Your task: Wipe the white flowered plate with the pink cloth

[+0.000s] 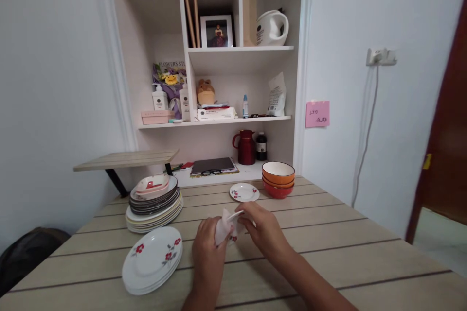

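With our right hand (264, 228) we are pinching the rim of a small white dish (239, 229) narrowly between thumb and fingers, and with our left hand (208, 243) we are curling the fingers around a thin pale cloth (222, 231) that is pressing against that dish; the left fingertips are hiding behind the cloth, so we are unable to tell exactly how they are gripping. The dish is tilting up on edge between our two hands, showing a bit of red flower, and we are holding it nearer to us than the flat plate (244, 192), which is lying by itself on the wooden table (328, 252) and serving as our landmark. Just right of the flat plate, orange and red bowls (278, 181) are standing nested in a pile. To its left and nearer to us, a low stack of flowered plates (152, 260) is resting; farther left of it, a taller pile of mixed plates (155, 206) is carrying a small pink-edged bowl (152, 184) on top. Behind the flat plate, a red jug (246, 148) is standing beside a dark bottle (261, 146), and above them white shelves (241, 49) are holding a framed picture (217, 31) and a white watering can (272, 28).
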The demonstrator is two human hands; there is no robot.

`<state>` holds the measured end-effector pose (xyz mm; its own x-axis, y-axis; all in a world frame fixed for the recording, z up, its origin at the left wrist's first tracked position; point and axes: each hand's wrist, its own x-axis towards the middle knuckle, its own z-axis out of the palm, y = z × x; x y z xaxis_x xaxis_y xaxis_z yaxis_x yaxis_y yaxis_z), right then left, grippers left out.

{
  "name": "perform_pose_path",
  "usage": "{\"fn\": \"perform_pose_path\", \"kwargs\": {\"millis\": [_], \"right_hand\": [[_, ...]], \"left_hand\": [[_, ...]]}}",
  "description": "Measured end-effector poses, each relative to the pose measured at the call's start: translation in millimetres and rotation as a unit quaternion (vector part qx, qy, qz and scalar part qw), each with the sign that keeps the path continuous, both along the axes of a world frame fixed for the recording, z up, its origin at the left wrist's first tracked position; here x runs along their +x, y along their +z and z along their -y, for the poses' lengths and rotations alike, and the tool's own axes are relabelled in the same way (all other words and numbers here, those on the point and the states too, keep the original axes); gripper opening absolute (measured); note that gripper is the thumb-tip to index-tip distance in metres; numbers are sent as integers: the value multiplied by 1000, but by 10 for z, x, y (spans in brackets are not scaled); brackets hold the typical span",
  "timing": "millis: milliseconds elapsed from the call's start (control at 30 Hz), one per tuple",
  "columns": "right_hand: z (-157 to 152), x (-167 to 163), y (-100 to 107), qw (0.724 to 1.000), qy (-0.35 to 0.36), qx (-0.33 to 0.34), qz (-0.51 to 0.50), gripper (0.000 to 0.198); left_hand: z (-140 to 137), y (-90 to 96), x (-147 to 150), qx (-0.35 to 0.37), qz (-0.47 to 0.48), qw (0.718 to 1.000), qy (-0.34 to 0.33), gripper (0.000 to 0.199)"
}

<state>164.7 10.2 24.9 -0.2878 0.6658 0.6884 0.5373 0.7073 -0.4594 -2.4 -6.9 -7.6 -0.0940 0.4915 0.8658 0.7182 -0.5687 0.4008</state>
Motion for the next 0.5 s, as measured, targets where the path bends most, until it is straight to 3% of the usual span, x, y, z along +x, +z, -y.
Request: {"fn": "perform_pose_path", "kwargs": {"millis": [133, 233, 367, 500], "right_hand": [[-10, 24, 17, 997, -39, 23, 62, 11], [-19, 25, 23, 995, -57, 19, 78, 5], [-11, 11, 42, 998, 9, -65, 10, 9], [-1, 4, 79, 975, 86, -168, -119, 14]], "left_hand": [[33, 21, 2, 34, -51, 998, 3, 10], [30, 22, 15, 25, -37, 999, -12, 8], [5, 13, 21, -38, 52, 998, -28, 18], [9, 17, 15, -140, 148, 977, -65, 31]]}}
